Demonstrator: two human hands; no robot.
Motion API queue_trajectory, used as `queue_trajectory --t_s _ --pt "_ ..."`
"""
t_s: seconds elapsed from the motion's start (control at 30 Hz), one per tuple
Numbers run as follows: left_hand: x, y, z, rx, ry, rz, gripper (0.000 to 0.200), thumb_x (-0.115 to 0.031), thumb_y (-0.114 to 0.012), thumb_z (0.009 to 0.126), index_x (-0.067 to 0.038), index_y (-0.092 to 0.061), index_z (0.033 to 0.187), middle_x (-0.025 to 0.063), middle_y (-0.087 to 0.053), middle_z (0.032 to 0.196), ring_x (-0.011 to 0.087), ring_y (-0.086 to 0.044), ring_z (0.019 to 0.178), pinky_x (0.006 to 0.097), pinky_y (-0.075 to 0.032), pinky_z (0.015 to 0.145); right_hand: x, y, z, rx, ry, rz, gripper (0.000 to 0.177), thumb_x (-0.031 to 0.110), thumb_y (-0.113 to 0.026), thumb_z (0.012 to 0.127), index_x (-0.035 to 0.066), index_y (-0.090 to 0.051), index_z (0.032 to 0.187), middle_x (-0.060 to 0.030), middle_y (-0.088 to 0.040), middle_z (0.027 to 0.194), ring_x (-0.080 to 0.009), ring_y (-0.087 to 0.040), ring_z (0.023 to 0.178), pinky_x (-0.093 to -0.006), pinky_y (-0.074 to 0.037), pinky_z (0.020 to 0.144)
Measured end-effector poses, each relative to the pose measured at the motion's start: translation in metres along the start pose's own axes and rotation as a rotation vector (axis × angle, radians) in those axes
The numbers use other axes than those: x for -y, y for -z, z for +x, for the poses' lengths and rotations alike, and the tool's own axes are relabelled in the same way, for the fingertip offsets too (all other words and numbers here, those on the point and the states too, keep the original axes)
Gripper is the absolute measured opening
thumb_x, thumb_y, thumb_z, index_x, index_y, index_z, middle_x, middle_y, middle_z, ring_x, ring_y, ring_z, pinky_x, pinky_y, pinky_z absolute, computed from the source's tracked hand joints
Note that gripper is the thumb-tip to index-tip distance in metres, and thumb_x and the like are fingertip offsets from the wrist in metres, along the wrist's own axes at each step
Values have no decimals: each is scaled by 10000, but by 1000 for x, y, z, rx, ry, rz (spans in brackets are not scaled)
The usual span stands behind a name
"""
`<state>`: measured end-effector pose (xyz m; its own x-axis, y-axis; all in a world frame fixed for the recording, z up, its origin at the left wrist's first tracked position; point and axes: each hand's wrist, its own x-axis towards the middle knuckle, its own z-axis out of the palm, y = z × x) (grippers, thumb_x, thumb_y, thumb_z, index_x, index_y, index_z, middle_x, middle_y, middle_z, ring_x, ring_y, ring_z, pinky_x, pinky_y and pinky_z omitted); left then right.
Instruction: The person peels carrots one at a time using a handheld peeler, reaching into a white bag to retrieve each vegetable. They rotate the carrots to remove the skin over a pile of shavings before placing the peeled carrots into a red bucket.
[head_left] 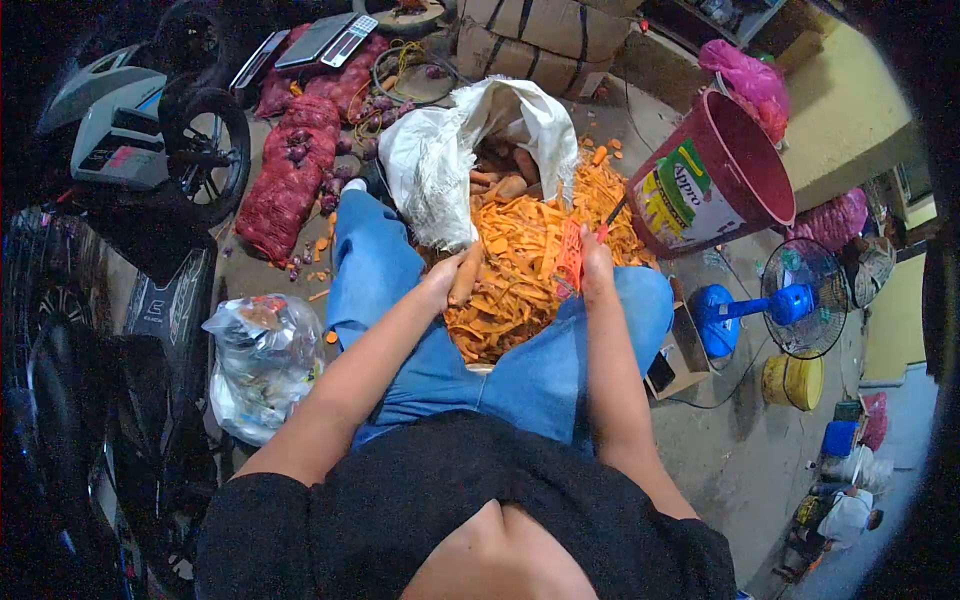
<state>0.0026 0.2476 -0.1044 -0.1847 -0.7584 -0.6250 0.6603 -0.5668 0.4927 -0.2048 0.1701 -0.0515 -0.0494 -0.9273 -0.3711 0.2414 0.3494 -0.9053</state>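
A whole carrot [466, 278] is gripped in my left hand [440, 282], above the heap between my legs. My right hand [597, 268] is closed around a flat red plastic slicer [570, 258], held on edge to the right of the carrot. Carrot and slicer are apart. Beneath both hands lies a big pile of cut orange carrot strips [515, 285], spreading out to the right. Just beyond it, a white woven sack [425, 165] lies with its mouth open, showing whole carrots [515, 185] inside.
A tilted maroon bucket [715, 170] stands right of the heap, near a blue fan [790, 303] and yellow pail [793, 381]. On the left are a red net sack of onions [290, 175], a clear plastic bag [262, 365] and a motorbike [150, 330]. A scale [328, 42] sits behind.
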Motion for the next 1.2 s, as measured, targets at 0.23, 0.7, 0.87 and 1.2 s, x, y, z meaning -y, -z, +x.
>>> queue_trajectory --t_s 0.23,0.7,0.87,1.2 --pt "11 44 22 23 36 57 312 -290 -271 842 -60 -459 939 51 -537 712 152 -532 576 256 -471 504 -10 27 22 38 23 183 233 225 -473 789 7 -484 870 -48 -527 769 -150 -511 666 -272 -422 597" --pt "5 23 10 56 130 -198 319 -319 -283 829 -59 -433 936 62 -513 727 193 -531 557 335 -453 394 -24 29 29 -69 21 -119 274 246 -498 777 3 -476 901 -47 -519 831 -134 -493 746 -268 -404 672" --pt "28 15 36 291 223 -342 350 -349 -294 820 -65 -453 949 79 -531 801 222 -544 625 356 -470 471 -57 3 27 -118 177 -96 256 257 -472 791 6 -495 834 -25 -492 700 -113 -441 594 -263 -382 563" --pt "33 -75 3 159 155 -292 326 -320 -255 852 -96 -477 936 49 -552 785 177 -546 662 355 -475 589 -23 -25 -22 -7 282 -294 291 294 -493 782 19 -488 687 -11 -477 565 -100 -412 481 -262 -350 455"
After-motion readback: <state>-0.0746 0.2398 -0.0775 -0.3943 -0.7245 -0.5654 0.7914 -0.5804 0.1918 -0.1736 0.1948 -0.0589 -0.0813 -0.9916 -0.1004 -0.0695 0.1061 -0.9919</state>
